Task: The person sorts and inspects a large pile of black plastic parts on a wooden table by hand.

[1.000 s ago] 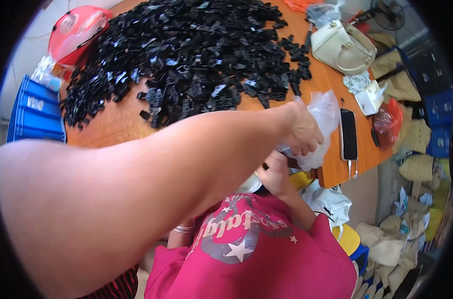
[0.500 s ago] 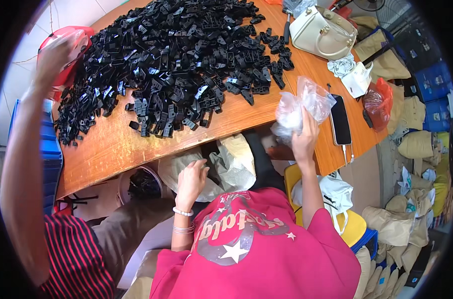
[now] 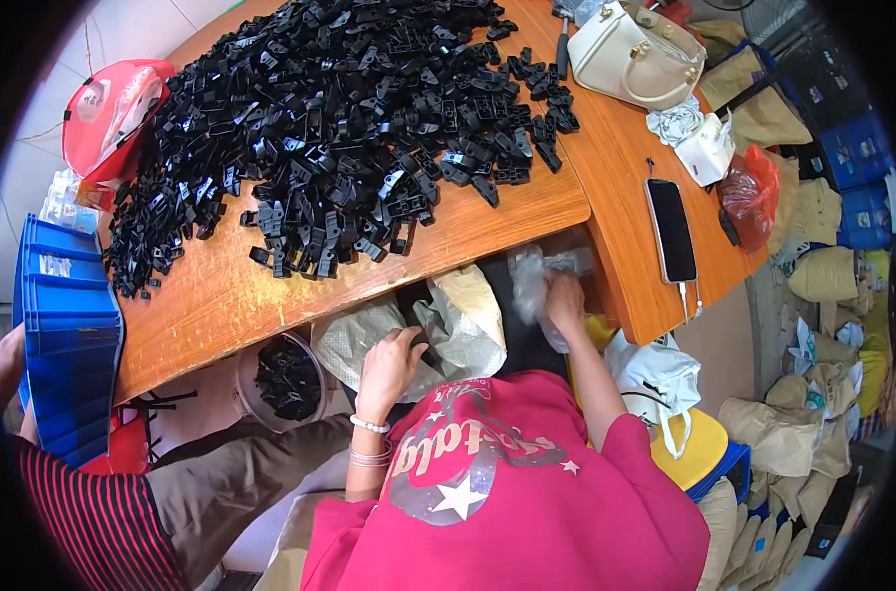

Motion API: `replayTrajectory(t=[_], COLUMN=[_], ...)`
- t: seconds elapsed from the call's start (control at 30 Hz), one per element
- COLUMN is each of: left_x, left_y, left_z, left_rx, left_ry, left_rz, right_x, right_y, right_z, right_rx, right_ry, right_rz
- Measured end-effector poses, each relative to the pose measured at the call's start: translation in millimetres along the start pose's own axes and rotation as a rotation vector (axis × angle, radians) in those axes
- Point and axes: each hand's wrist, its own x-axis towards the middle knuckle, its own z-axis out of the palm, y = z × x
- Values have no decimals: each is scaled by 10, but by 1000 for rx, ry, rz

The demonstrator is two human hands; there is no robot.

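My right hand (image 3: pixel 564 307) is closed on a crumpled clear plastic bag (image 3: pixel 533 286), below the table edge and beside the table's right-hand part. Over the lap, my left hand (image 3: pixel 390 370) has loosely bent fingers with nothing visible in them; beaded bracelets circle that wrist. It is nearest to a pale woven sack (image 3: pixel 344 345), whose opening lies between the hand and the table. A large heap of small black plastic parts (image 3: pixel 330 128) covers much of the wooden table (image 3: pixel 211 305).
A phone (image 3: pixel 671 231) on a cable, a cream handbag (image 3: pixel 637 57) and a red plastic bag (image 3: pixel 749 200) lie at the right. On the left stand a blue bin (image 3: pixel 68 335) and a co-worker in a striped shirt (image 3: pixel 98 512). A bucket (image 3: pixel 243 379) holds black parts.
My right hand has carried the plastic bag from above the tabletop down below its edge. The co-worker's arm has drawn back from the red container to the blue bin. My left hand barely moved.
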Motion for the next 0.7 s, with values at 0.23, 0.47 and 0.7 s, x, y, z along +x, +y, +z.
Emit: replayTrajectory(t=[0.23, 0.47, 0.7], left_x=[-212, -118, 98], left_y=[0, 8, 354], left_z=[-23, -65, -496], left_rx=[45, -14, -288], left_ry=[3, 77, 462], left_rz=[-92, 6, 143], right_x=[961, 1331, 229], right_y=[929, 1797, 151], right_z=[1227, 1522, 462], right_rx=[-9, 1462, 504], right_ry=[-23, 48, 140], right_rz=[501, 589, 107])
